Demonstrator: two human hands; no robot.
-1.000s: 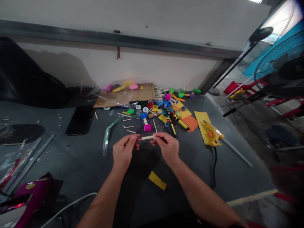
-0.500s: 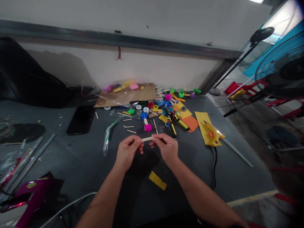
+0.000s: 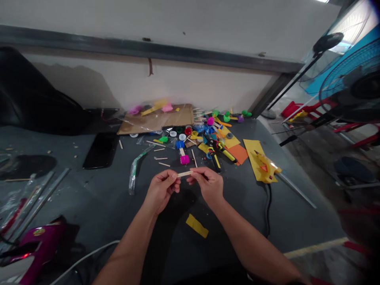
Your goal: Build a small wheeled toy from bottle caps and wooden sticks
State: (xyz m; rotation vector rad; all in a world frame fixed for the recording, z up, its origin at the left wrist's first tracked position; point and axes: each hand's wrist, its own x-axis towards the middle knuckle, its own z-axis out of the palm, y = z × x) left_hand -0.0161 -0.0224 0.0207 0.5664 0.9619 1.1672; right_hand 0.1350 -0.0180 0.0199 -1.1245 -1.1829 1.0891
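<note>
Between my two hands is a short pale wooden stick (image 3: pixel 184 173), held level above the dark grey table. My left hand (image 3: pixel 162 188) pinches its left end with thumb and fingers. At the other end, my right hand (image 3: pixel 208 185) grips it the same way. Below them a strip of yellow paper (image 3: pixel 197 226) lies on the table. Just beyond the hands are a magenta bottle cap (image 3: pixel 184 159) joined by sticks to a blue cap (image 3: pixel 180 144), and several loose cut sticks (image 3: pixel 164 164).
Yellow-handled pliers (image 3: pixel 218 152) lie by a pile of caps and coloured paper. A yellow glue gun (image 3: pixel 266 168) rests on yellow card at right, its black cord trailing forward. A phone (image 3: pixel 101 150), a bent plastic-wrapped piece (image 3: pixel 133 174) and a purple device (image 3: pixel 38 245) are at left. Cardboard (image 3: pixel 154 120) lies behind.
My hands stay almost in place, still holding the stick. The lower fingers of my left hand have shifted slightly. Nothing on the table has moved.
</note>
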